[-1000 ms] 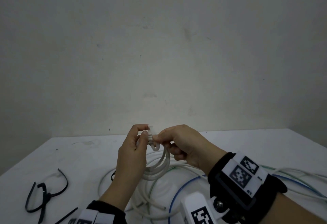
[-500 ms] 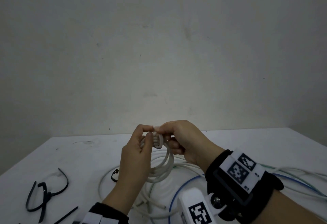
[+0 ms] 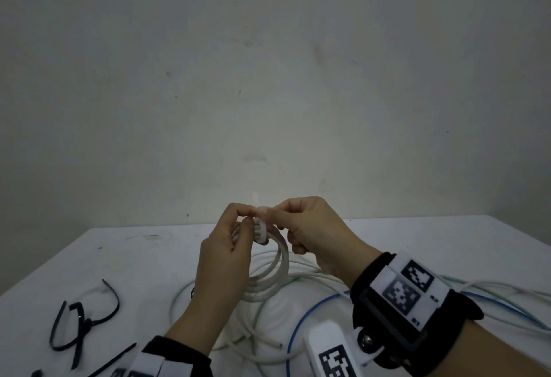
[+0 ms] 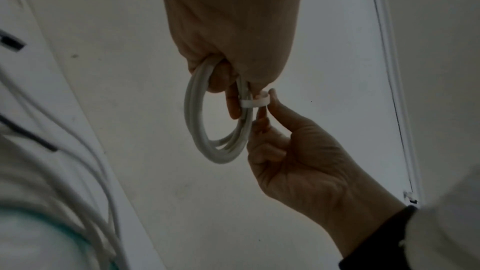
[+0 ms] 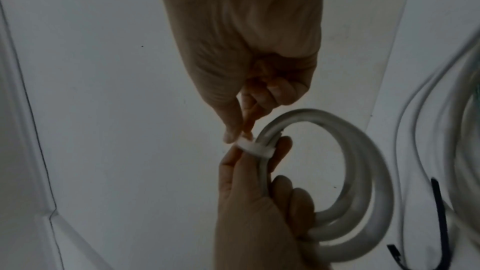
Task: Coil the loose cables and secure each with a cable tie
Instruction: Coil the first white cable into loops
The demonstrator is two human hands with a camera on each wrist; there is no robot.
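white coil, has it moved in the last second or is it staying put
Yes. The white coil has risen a little: its top sits higher against the table's back edge, between both hands.

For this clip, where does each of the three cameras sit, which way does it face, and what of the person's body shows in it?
Head: worn on the head, facing forward and down at the table and wall; shows both hands and banded wrists.
Left wrist: looks along the left hand gripping the white coil; the right hand enters from below.
Right wrist: looks along the right hand pinching the white tie; the left hand enters from below.
Shared: all three show coil, tie and both hands.
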